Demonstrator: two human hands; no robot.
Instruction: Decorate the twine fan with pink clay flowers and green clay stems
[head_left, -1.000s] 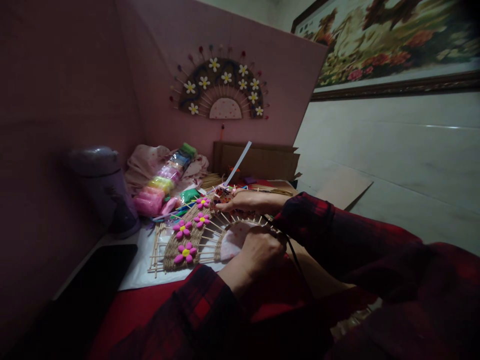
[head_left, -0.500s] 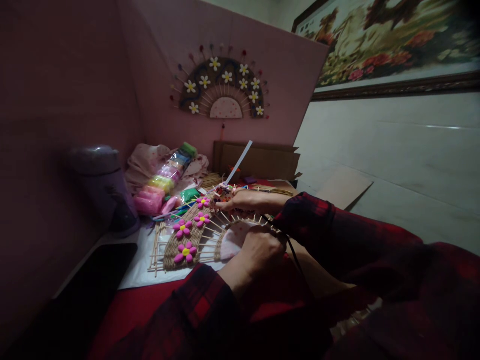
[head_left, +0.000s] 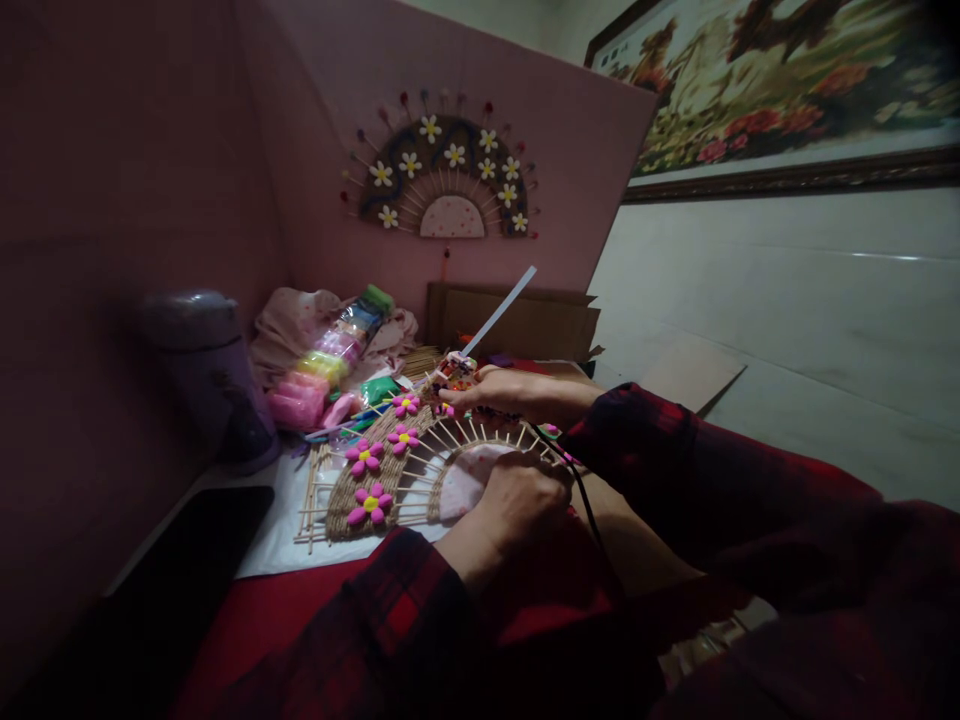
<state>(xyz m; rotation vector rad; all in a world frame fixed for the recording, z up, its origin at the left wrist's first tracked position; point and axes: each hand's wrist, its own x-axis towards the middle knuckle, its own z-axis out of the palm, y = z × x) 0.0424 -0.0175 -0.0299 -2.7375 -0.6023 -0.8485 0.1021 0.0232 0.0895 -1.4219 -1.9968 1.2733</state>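
A woven twine fan on thin sticks, with pink clay flowers, lies in front of me. My right hand is closed around what looks like a patterned hot glue gun, held above the fan's upper part. A long white glue stick juts up from it, and a black cord hangs below the hand. Curled into a fist, my left hand rests by the fan's pale spotted centre; whatever its fingers grip is hidden. My forearms and hands cover much of the fan's right side.
On the left stand a purple bottle and a dark flat object. Bagged coloured clay, pink cloth and cardboard lie behind the fan. A finished fan with white flowers hangs on the pink panel.
My right hand has shifted slightly right with the glue gun, and the white glue stick has moved right and up. My left hand and the fan have stayed nearly still.
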